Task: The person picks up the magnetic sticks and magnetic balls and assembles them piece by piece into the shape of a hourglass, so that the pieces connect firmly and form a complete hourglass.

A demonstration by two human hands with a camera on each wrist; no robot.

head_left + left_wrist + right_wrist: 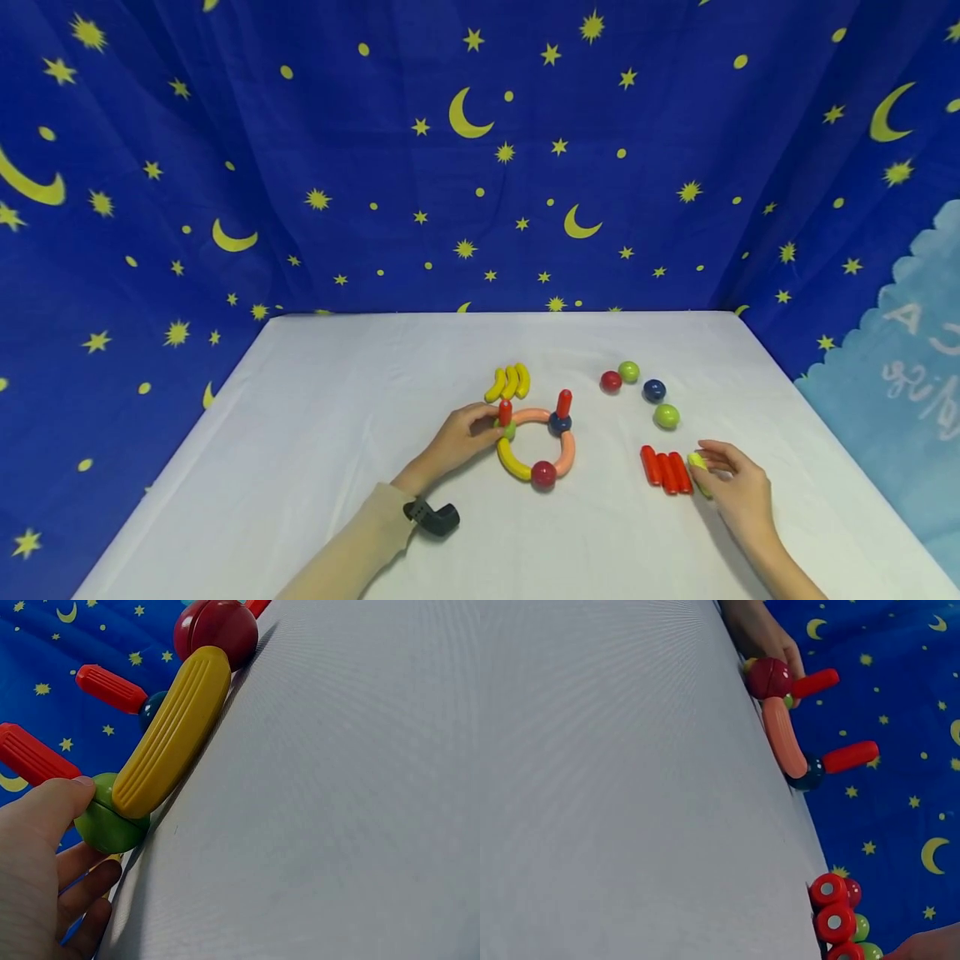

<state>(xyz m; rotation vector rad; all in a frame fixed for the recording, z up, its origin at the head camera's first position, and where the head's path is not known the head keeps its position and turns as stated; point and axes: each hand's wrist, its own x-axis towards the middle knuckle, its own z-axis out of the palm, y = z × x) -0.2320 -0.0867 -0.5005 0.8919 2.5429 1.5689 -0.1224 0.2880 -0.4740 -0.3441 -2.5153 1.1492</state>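
A ring of magnetic toy pieces lies on the white table: two salmon curved rods (pixel 567 454), a yellow curved rod (pixel 176 727), a red ball (pixel 543 475), a blue ball (pixel 559 423) and a green ball (pixel 112 817). Upright red rods (pixel 564 403) rise from the blue and green balls. My left hand (pixel 461 437) grips the green ball at the ring's left, thumb on its top beside the red rod. To the right, my right hand (pixel 738 492) pinches a yellow-green rod (pixel 697 461) beside three red rods (pixel 667 472) lying side by side. Its fingers are mostly outside the right wrist view.
Three yellow curved rods (pixel 510 382) lie behind the ring. Farther right are a loose red ball (pixel 611 382), a loose blue ball (pixel 654 391) and two green balls (pixel 667 416). A blue star-patterned curtain (pixel 480 167) encloses the table's back and sides.
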